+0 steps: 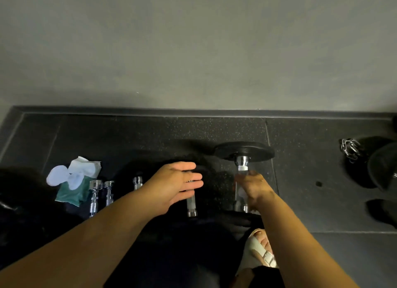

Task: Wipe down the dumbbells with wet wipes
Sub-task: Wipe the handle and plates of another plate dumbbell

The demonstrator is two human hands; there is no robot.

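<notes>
Several black dumbbells with chrome handles lie in a row on the dark rubber floor. My right hand (pixel 254 188) is closed around the handle of the rightmost dumbbell (pixel 243 152), whose far black plate stands up off the floor. Something pale shows under the fingers; I cannot tell if it is a wipe. My left hand (pixel 174 185) hovers flat with fingers apart over the neighbouring dumbbell handle (pixel 191 204), holding nothing. A green wet wipes pack (pixel 72 190) lies at the left with its lid open and white wipes pulled out on top.
Two more chrome handles (pixel 101 191) lie beside the wipes pack. A grey wall rises right behind the floor strip. A metal chain (pixel 350 149) and dark weights (pixel 381 169) sit at the far right. My sandalled foot (pixel 263 250) is below the right hand.
</notes>
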